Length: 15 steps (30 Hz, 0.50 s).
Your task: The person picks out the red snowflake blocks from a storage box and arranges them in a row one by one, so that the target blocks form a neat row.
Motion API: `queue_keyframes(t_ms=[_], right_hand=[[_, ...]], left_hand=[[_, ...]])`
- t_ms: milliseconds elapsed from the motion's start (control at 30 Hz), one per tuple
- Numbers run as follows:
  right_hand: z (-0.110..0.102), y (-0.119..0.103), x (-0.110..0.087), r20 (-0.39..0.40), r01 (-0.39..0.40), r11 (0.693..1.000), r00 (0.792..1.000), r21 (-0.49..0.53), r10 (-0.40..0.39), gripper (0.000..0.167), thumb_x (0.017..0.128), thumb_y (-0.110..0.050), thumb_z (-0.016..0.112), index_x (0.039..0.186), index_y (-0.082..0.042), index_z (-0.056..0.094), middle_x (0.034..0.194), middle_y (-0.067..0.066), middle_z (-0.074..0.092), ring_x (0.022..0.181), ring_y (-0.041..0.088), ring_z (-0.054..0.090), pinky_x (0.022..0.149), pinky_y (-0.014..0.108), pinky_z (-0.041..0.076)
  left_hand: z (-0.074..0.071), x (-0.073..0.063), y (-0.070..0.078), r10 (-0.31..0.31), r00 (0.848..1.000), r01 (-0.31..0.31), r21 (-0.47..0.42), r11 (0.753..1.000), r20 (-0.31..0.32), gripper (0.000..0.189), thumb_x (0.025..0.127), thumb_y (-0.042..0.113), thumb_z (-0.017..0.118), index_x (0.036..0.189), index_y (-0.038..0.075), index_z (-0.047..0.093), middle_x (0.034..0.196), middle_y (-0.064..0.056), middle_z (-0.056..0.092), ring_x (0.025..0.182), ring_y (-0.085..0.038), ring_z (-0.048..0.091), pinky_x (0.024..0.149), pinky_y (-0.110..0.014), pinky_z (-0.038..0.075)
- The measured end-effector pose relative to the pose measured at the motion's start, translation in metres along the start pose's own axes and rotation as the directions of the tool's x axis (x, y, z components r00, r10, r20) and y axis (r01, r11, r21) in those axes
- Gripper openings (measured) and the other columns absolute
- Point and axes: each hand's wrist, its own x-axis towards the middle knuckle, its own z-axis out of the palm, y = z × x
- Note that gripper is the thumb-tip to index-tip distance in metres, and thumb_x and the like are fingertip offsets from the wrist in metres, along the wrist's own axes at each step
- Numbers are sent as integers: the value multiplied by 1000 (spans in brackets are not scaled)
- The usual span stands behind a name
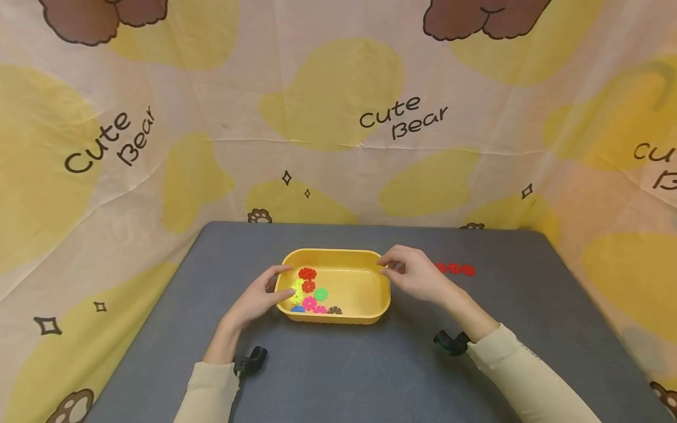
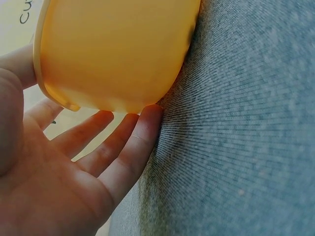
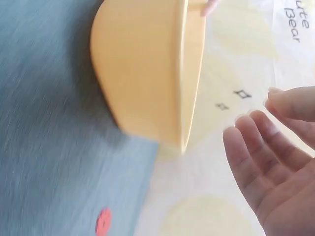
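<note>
Yellow tray (image 1: 359,294) sits mid-table toward the far side, upright on the grey table (image 1: 338,370). Left hand (image 1: 257,298) grips its left end, thumb over the rim, other fingers against the outer wall. Right hand (image 1: 420,277) by the right rim, fingers loosely bent, nothing seen in them; right-wrist view has them apart from the tray.

Flower-shaped pieces bunched at tray's left: red pieces (image 1: 308,274), yellow pieces (image 1: 298,286), green piece (image 1: 321,294), pink pieces (image 1: 309,303), plus blue and dark ones near side. Red row (image 1: 454,268) on table, just right of the right hand; linked or only touching, can't tell.

Risks: left hand pressing down on the rim could tip the tray and slide pieces out; a rightward shove could run it into the red row; right hand swinging back could scatter that row.
</note>
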Motion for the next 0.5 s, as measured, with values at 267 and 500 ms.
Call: queue_keyframes(t_ms=[267,500], right_hand=[[25,-12,15,-2,14,1000,1000,22,-13,13,93,-8,74,105,-7,76,96,-3,68,85,11,63,73,30,56],[38,-19,27,-31,-8,998,999,66,10,14,93,-9,73,107,-7,76,99,-3,69,87,12,63,76,30,57]], left_hand=[[-1,-1,0,-11,1000,12,8,1000,-4,66,90,40,77,147,23,49,160,-12,35,145,-45,35,111,-64,35],[-1,0,1,-4,1000,4,3,1000,-2,65,91,40,76,147,22,48,160,-12,36,143,-43,38,109,-61,39]])
